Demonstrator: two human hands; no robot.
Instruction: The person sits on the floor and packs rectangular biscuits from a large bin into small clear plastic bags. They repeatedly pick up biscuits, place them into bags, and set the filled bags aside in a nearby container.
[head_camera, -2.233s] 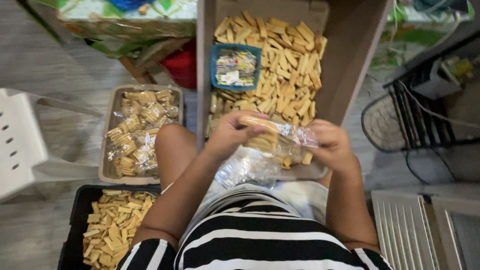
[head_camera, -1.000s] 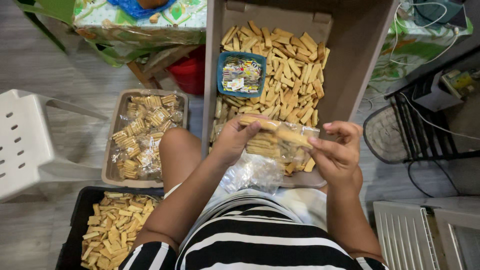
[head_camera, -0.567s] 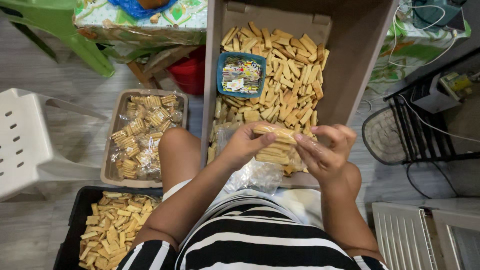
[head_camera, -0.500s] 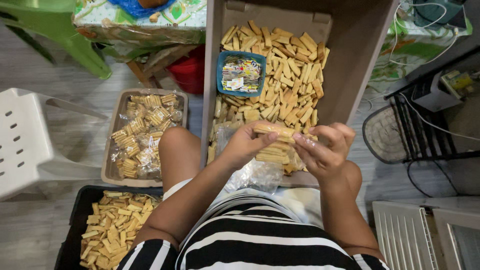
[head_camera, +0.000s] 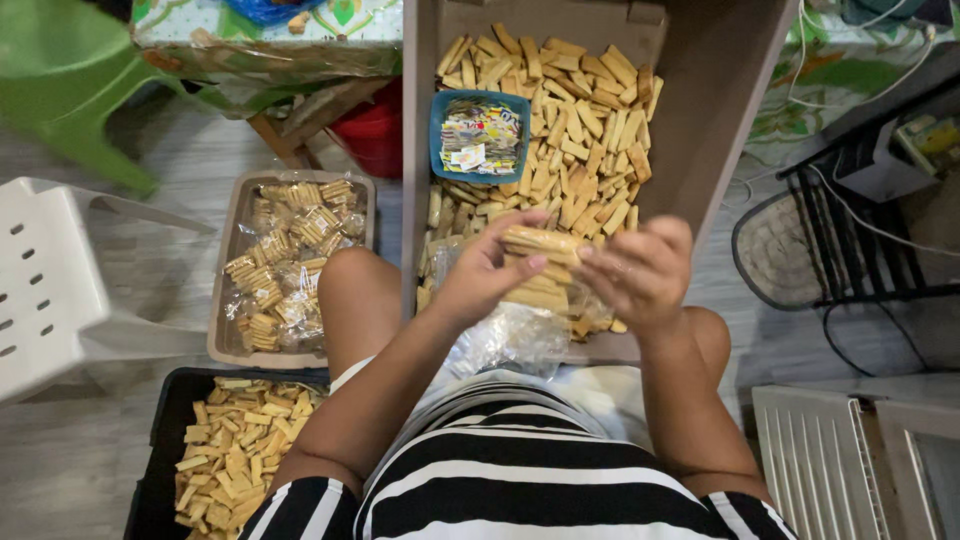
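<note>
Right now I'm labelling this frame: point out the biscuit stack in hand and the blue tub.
biscuit stack (head_camera: 538, 262), head view, top biscuit's face.
blue tub (head_camera: 437, 140), head view, left rim.

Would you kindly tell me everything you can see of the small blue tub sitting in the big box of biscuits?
The small blue plastic tub is square with rounded corners and open on top. It sits upright on the loose tan stick-shaped biscuits at the left side of the large brown cardboard box, near its left wall. It holds a heap of small multicoloured paper slips. Neither hand touches it; biscuits press against its right and lower rims.
</note>
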